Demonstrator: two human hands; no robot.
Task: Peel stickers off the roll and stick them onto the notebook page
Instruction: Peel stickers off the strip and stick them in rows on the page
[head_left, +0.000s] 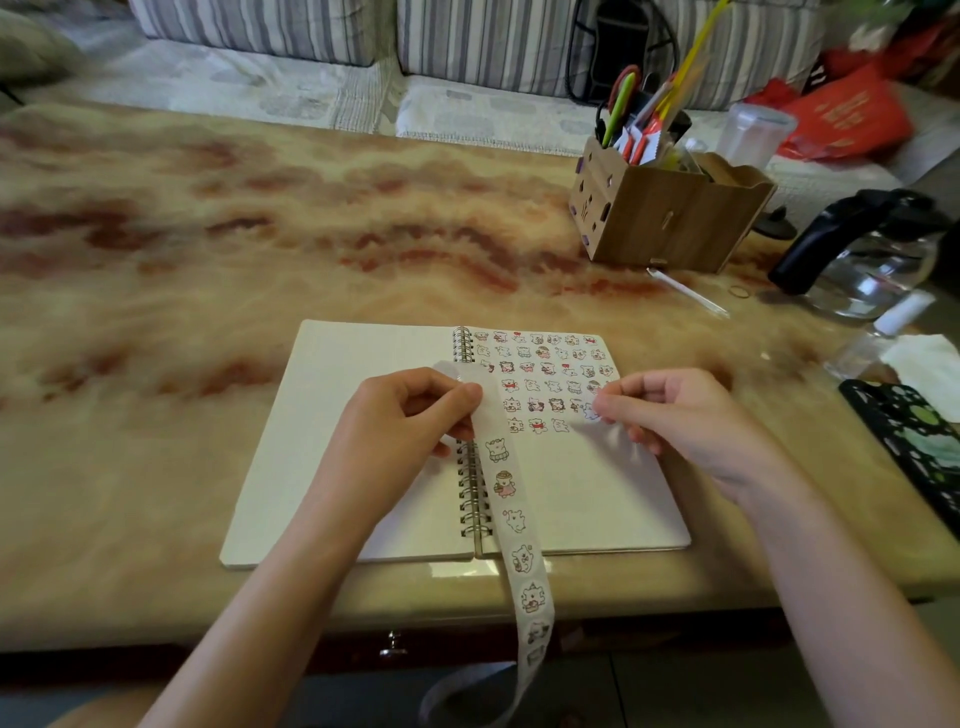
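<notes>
An open spiral notebook (363, 467) lies on the marble table. Its right page (597, 493) carries several rows of small cartoon stickers across the top half. My left hand (405, 421) pinches the upper end of a long white sticker strip (511, 519), which hangs down over the spiral binding and past the table's front edge. My right hand (680, 415) holds a single small peeled sticker (591, 411) between thumb and fingertip, just above the right end of the lower sticker rows.
A wooden organiser box (670, 218) with pens and scissors stands at the back right. A glass kettle (872, 260), a small bottle (878, 338), a tissue (924, 364) and a black patterned case (909, 436) crowd the right edge. A striped sofa (467, 47) is behind.
</notes>
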